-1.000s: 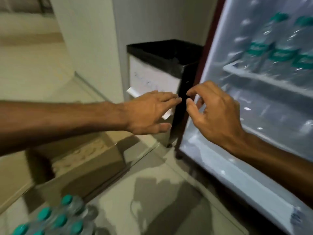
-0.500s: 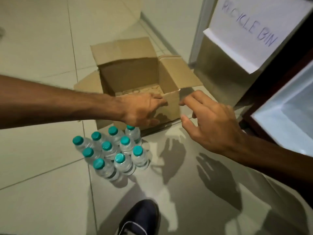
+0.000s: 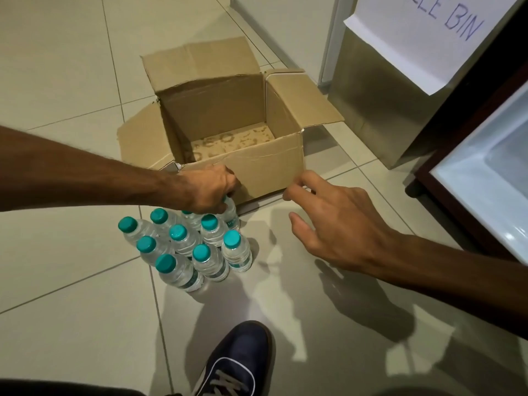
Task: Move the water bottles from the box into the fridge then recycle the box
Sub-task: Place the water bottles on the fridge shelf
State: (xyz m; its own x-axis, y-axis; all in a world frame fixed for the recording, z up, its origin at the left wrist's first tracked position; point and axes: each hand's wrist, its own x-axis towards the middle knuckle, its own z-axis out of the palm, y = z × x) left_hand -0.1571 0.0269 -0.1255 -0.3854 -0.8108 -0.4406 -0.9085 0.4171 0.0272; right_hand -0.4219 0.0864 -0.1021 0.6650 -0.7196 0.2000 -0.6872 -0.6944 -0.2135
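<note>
Several clear ribbed bottles, open corrugated cardboard box

Warm, rather dim indoor light falls from above and ahead, laying several overlapping soft shadows on the glossy floor tiles. The fridge lining glows pale. Tile lines bow with wide-angle distortion, and focus is crisp.

A white paper sheet on the metal bin reads "…LE BIN"; the labels on the bottles are too small to read.
</note>
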